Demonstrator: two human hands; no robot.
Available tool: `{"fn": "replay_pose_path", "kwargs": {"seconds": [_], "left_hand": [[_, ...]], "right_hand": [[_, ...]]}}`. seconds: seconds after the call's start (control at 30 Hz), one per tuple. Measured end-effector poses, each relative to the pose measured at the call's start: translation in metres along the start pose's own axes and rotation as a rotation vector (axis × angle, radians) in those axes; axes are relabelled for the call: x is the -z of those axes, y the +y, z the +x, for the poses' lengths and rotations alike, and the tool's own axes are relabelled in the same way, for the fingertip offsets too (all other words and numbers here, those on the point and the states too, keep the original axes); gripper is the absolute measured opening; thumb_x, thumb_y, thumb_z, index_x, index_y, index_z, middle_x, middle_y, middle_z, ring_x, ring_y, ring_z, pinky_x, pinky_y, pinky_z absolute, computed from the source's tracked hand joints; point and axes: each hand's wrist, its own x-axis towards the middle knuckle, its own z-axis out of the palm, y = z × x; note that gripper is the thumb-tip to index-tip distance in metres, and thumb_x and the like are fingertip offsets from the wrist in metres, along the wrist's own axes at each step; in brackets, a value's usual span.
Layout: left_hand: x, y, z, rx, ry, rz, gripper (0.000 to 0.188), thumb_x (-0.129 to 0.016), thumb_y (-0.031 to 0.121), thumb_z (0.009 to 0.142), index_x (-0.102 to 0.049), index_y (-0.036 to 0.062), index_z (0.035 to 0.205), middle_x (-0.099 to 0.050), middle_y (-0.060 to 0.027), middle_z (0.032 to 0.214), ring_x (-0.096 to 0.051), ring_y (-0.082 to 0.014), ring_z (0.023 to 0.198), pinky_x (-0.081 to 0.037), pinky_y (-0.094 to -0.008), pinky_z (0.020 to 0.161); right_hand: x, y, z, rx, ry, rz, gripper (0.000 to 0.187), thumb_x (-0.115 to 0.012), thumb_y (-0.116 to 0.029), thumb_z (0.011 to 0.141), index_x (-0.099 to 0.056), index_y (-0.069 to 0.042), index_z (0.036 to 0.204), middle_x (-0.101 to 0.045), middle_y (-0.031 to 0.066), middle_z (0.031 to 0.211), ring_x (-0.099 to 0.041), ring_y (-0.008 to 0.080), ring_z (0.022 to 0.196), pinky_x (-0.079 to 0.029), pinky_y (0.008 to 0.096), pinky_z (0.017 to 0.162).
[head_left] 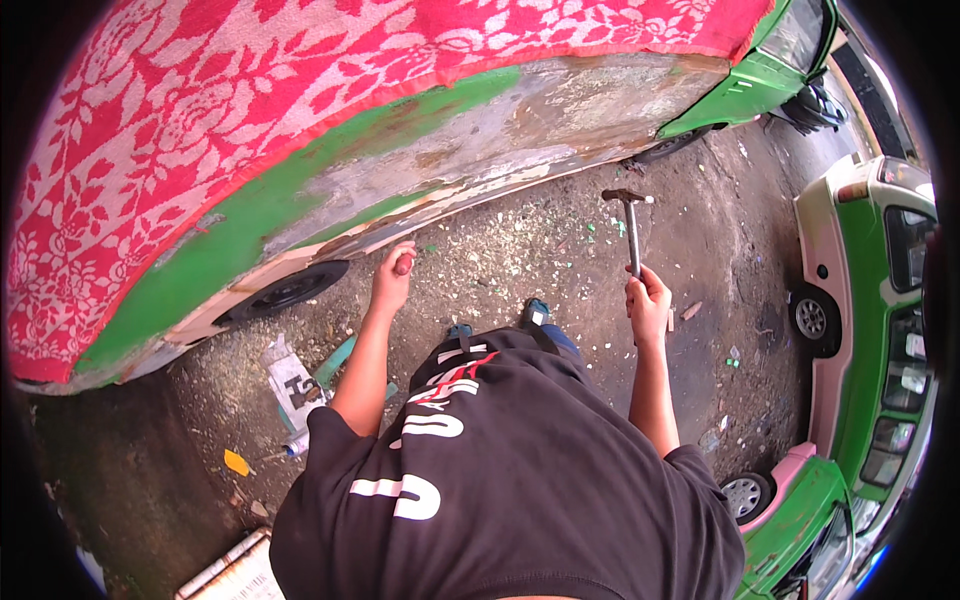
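My right hand (650,300) is wrapped round the handle of a hammer (632,232), whose dark, rusty-looking head points up and away from me. My left hand (388,285) is closed, with a small reddish-brown rounded end showing at the fingers; what it belongs to cannot be made out. Just beyond that hand is the side of a green vehicle (250,225). Its paint is stripped to grey and brown patches (500,125) along the lower panel. Over its upper part lies a red and pale floral blanket (190,120). Neither hand touches the vehicle.
Paint flakes (500,235) litter the rough ground under the panel. A printed sheet (292,380) and a yellow scrap (237,462) lie at the left. On the right stand a green and pink van (845,230) and another green vehicle (790,520). A pale board (235,575) is at lower left.
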Motion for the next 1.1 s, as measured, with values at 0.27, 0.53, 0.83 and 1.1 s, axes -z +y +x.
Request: {"fn": "replay_pose_path", "kwargs": {"seconds": [0.27, 0.53, 0.83, 1.1], "left_hand": [[-0.052, 0.037, 0.008, 0.082, 0.123, -0.039, 0.018, -0.057, -0.006, 0.089, -0.059, 0.0047, 0.103, -0.064, -0.0139, 0.125, -0.06, -0.0256, 0.117, -0.045, -0.0332, 0.098], [-0.079, 0.056, 0.013, 0.108, 0.158, -0.06, 0.029, -0.052, -0.014, 0.081, -0.057, 0.0061, 0.102, -0.063, -0.0125, 0.126, -0.06, -0.0262, 0.118, -0.044, -0.0316, 0.096], [-0.093, 0.06, 0.04, 0.112, 0.069, -0.089, 0.035, -0.049, -0.019, 0.077, -0.058, 0.004, 0.102, -0.062, -0.0086, 0.124, -0.059, -0.0193, 0.101, -0.047, -0.0311, 0.085], [-0.089, 0.043, 0.079, -0.05, -0.08, -0.06, 0.035, -0.052, -0.021, 0.073, -0.059, 0.0027, 0.098, -0.061, -0.0082, 0.122, -0.061, -0.0172, 0.084, -0.05, -0.028, 0.068]], "right_hand": [[0.021, -0.014, 0.078, -0.077, -0.203, 0.103, 0.023, -0.056, -0.009, 0.093, -0.064, 0.001, 0.112, -0.048, -0.0068, 0.064, -0.04, 0.0016, 0.048, -0.031, 0.0193, 0.042], [0.02, -0.021, 0.126, -0.093, -0.373, 0.123, 0.019, -0.056, -0.011, 0.096, -0.063, 0.001, 0.108, -0.045, -0.0052, 0.061, -0.037, 0.0028, 0.044, -0.029, 0.0205, 0.038], [-0.007, -0.031, 0.133, -0.127, -0.447, 0.038, 0.021, -0.056, -0.015, 0.097, -0.064, 0.002, 0.109, -0.043, -0.0058, 0.06, -0.036, 0.0026, 0.045, -0.028, 0.0209, 0.038], [-0.044, -0.04, 0.121, -0.168, -0.388, -0.005, 0.023, -0.057, -0.016, 0.097, -0.064, 0.002, 0.109, -0.043, -0.0059, 0.06, -0.036, 0.0027, 0.045, -0.028, 0.0208, 0.038]]}}
